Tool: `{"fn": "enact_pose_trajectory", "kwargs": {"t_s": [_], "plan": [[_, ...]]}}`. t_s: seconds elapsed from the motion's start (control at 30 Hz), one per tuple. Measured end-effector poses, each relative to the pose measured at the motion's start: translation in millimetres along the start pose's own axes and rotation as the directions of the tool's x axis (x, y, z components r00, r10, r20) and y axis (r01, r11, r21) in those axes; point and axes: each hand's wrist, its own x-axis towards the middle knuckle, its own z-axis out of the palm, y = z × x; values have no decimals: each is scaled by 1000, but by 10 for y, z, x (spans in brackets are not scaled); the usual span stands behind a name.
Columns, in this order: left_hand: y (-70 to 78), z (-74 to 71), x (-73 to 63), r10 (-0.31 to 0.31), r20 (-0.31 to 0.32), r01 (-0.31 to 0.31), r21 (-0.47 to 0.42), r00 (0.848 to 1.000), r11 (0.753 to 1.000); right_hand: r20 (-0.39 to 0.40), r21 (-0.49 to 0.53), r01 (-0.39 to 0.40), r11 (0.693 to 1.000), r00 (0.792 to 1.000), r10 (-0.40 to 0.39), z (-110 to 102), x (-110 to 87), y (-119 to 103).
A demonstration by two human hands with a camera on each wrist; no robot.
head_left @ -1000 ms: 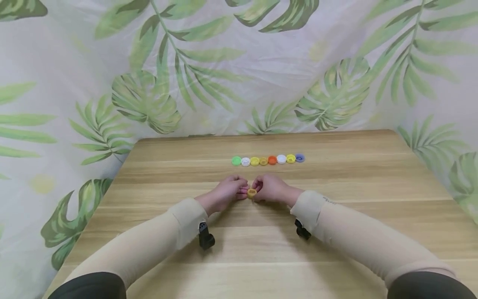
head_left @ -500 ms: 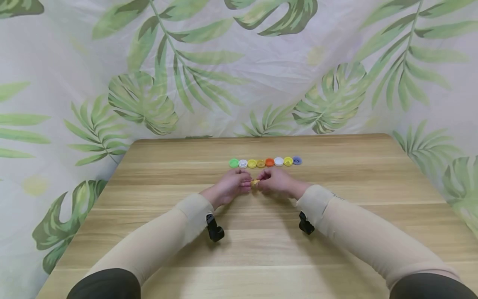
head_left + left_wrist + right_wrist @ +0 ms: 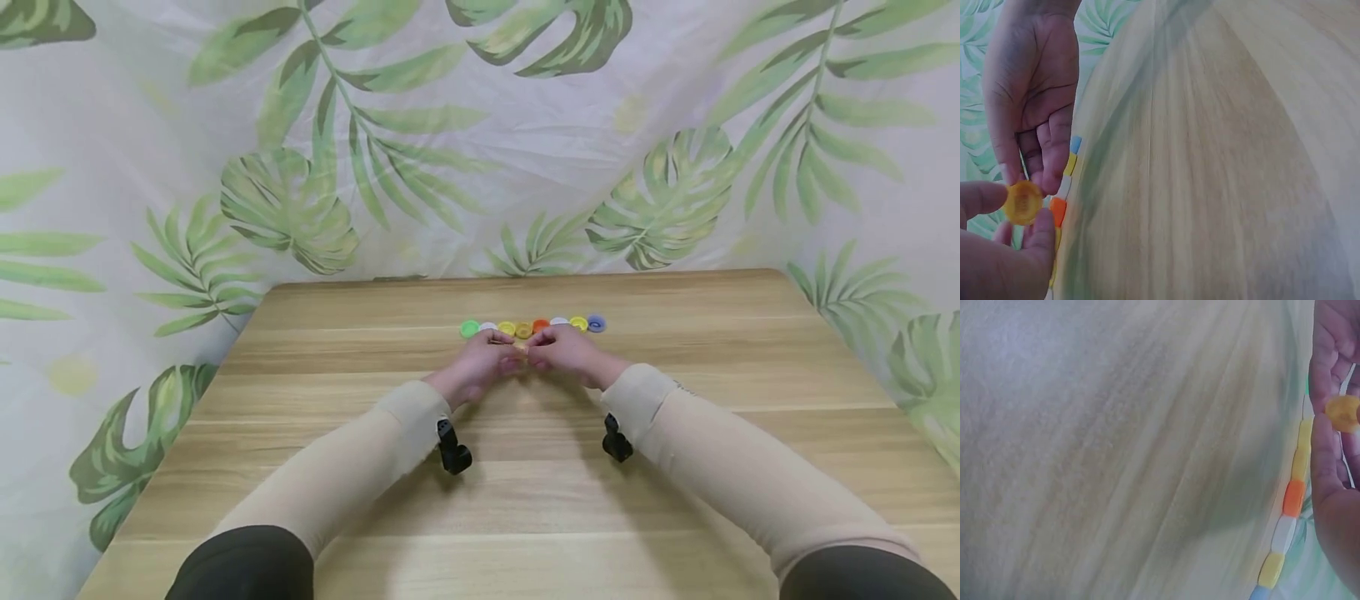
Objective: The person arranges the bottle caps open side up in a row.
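An orange-yellow bottle cap [image 3: 1023,203] is held up between my two hands, just in front of a row of caps. My left hand [image 3: 483,362] pinches it between thumb and fingers, which show at the lower left of the left wrist view. From the other side, my right hand [image 3: 572,353] grips the same cap with its fingertips. In the right wrist view the cap [image 3: 1342,414] sits at the right edge, where part of it is cut off. Seen from the head, the fingers hide most of it.
Several bottle caps lie touching in a row across the wooden table [image 3: 360,333]: green [image 3: 469,328], white, yellow, orange-yellow, red-orange [image 3: 541,326], white, yellow and blue [image 3: 596,323]. My hands partly cover the middle ones. A leaf-patterned cloth [image 3: 420,167] hangs behind the table.
Both hands have moved forward and slightly right with the cap, from the middle of the table to right before the row. The row itself lies as before.
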Motion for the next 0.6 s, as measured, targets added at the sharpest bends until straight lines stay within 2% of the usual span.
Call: {"fn": "enact_pose_trajectory", "kwargs": {"t_s": [0.17,0.27,0.4,0.6], "plan": [[-33,37,21,51,-85,-52,-14,995,999,-53,68,7,998,999,-4,-5,47,41],[-25,71,41,63,-92,-67,-39,994,997,-126,136,35,990,992,-18,2,71,52],[40,130,63,41,-80,-48,-83,996,995,-217,182,66,981,976,-25,-11,71,42],[166,250,124,40,-80,-52,-148,996,988,-256,257,41,966,966,27,-73,70,-6]]}}
